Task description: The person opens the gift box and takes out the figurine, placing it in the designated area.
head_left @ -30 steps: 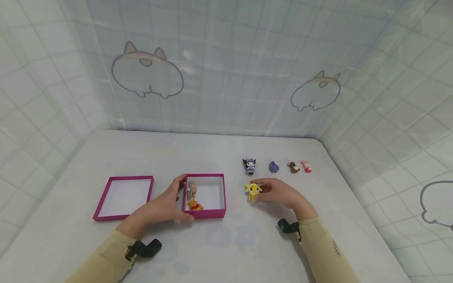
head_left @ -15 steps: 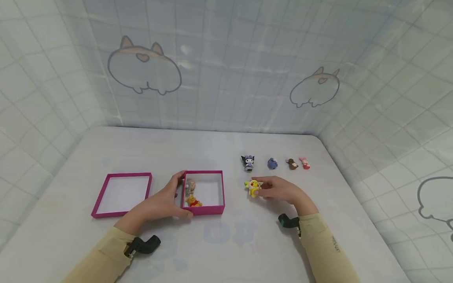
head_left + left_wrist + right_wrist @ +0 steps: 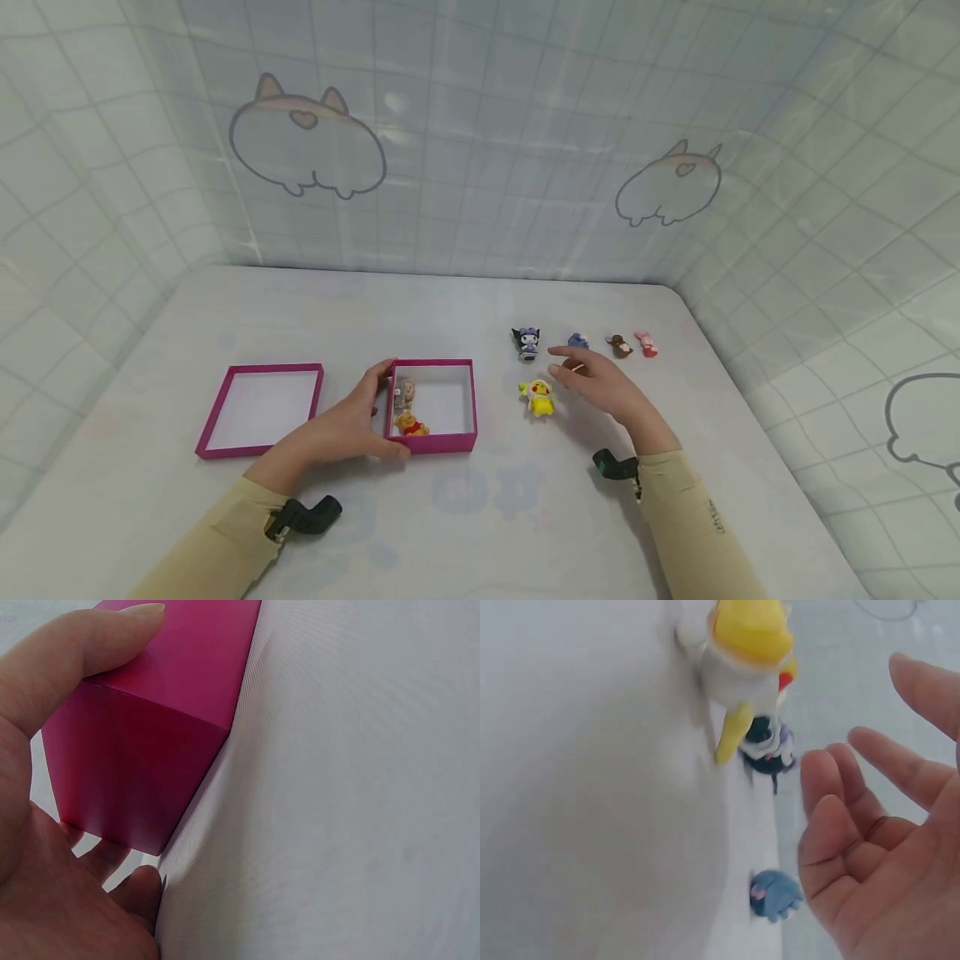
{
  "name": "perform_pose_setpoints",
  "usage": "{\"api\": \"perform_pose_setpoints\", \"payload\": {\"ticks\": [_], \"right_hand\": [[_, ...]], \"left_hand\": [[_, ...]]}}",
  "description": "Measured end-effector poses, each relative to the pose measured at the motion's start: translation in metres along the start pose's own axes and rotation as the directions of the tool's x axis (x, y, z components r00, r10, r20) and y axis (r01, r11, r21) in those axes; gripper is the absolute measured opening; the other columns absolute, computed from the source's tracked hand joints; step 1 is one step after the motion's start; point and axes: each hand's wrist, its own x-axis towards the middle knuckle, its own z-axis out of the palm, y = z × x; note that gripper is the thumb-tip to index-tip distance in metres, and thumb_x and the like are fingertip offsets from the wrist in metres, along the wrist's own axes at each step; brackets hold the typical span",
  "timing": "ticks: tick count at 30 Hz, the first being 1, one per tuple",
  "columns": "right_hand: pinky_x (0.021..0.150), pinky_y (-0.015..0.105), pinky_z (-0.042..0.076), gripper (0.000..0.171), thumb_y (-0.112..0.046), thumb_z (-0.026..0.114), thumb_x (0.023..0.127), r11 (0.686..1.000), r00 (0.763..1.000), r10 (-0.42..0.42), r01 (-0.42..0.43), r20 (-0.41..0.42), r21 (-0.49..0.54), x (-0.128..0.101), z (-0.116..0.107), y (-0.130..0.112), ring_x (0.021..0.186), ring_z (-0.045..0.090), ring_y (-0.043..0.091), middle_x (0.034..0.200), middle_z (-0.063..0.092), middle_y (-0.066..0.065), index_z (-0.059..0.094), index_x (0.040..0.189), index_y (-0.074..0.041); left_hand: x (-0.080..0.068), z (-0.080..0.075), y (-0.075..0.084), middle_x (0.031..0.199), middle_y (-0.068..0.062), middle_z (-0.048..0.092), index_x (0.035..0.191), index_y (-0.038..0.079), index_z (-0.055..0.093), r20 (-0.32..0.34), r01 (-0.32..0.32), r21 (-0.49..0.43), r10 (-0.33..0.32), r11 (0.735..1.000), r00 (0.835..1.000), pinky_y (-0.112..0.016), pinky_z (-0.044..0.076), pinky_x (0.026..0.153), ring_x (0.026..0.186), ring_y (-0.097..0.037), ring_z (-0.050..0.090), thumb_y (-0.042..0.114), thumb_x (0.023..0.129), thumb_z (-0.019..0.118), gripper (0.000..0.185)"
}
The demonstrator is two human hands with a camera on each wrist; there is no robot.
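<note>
My left hand (image 3: 341, 429) grips the left side of a magenta box (image 3: 442, 444), thumb on the front wall and fingers round the back. Inside, against the left wall, lie a yellow bear figurine (image 3: 411, 425) in a red top and a grey-and-beige figurine (image 3: 405, 394). My right hand (image 3: 600, 385) hovers with nothing in it, fingers apart, just behind and right of a yellow figurine (image 3: 538, 402) with red cheeks. Beyond it stands a black-and-purple figurine (image 3: 528, 343). A blue figurine (image 3: 578, 340), partly hidden by the fingers in the head view, shows whole in the right wrist view.
Left of the box lies its magenta-rimmed lid (image 3: 262, 408), white inside facing up. At the back right sit a brown figurine (image 3: 619, 346) and a pink-and-red figurine (image 3: 647, 344). A small dark object shows beside the left fingers. Tile-patterned curtains enclose the white table (image 3: 480, 542).
My right hand has let go of the yellow figurine and lifted back and slightly right, toward the blue one. The yellow figurine stays on the table. My left hand keeps its grip on the box.
</note>
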Motion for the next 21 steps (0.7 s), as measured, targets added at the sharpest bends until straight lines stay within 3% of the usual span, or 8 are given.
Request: {"api": "perform_pose_setpoints", "payload": {"ticks": [6, 14, 21], "right_hand": [[0.084, 0.041, 0.052, 0.059, -0.056, 0.061, 0.093, 0.993, 0.992, -0.118, 0.119, -0.034, 0.005, -0.002, 0.000, -0.014, 0.104, 0.059, 0.020, 0.116, 0.062, -0.001, 0.055, 0.140, -0.020], [0.085, 0.037, 0.054, 0.049, -0.048, 0.068, 0.091, 0.970, 0.970, -0.239, 0.240, -0.036, 0.033, 0.002, 0.007, -0.044, 0.101, 0.061, 0.015, 0.109, 0.066, -0.006, 0.061, 0.133, -0.022], [0.082, 0.034, 0.055, 0.045, -0.042, 0.070, 0.092, 0.949, 0.949, -0.314, 0.314, 0.016, 0.022, 0.010, 0.027, -0.069, 0.100, 0.062, 0.010, 0.115, 0.066, 0.003, 0.062, 0.131, -0.024]], "left_hand": [[-0.001, -0.002, 0.001, 0.162, -0.007, 0.010, 0.156, 0.023, 0.001, 0.004, 0.007, 0.006, -0.007, 1.000, 1.000, -0.049, 0.040, 0.106, 0.145, -0.030, 0.024, 0.052, 0.058, 0.092, 0.137], [-0.002, -0.001, 0.003, 0.162, -0.006, 0.011, 0.156, 0.024, 0.001, -0.005, 0.027, 0.020, -0.027, 0.999, 1.000, -0.050, 0.041, 0.105, 0.144, -0.029, 0.025, 0.051, 0.059, 0.092, 0.136], [-0.002, -0.001, 0.002, 0.162, -0.004, 0.010, 0.156, 0.027, 0.002, -0.002, 0.032, 0.015, -0.032, 0.999, 0.999, -0.051, 0.041, 0.105, 0.144, -0.029, 0.024, 0.052, 0.057, 0.092, 0.137]]}}
